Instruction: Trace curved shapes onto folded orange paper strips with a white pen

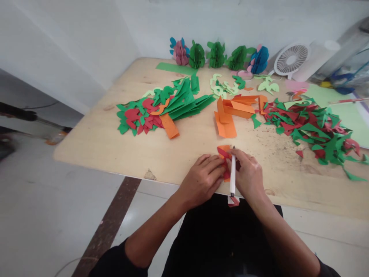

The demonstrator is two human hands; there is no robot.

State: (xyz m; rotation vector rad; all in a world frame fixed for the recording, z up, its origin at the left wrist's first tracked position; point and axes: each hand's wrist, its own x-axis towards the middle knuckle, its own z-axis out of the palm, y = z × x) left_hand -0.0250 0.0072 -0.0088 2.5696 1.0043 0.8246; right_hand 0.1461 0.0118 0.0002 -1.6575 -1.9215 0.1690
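Note:
Near the front edge of the table lies a piece of orange paper (223, 148) with a red paper piece (223, 152) on top. My left hand (203, 177) rests over the left side of both papers, its fingers laid out flat and holding them down. A white marker (233, 175) is gripped in my right hand (248, 172), standing roughly lengthwise with dark ends. That hand touches the papers' right side. My fingers hide much of the red piece, so its outline cannot be made out.
Folded orange strips (226, 123) lie ahead. Green folded papers (187, 100) and red cut shapes (148, 122) are stacked left. A scrap pile (314, 127) spreads right. Paper figures (216, 54) and a white fan (291, 59) stand by the wall.

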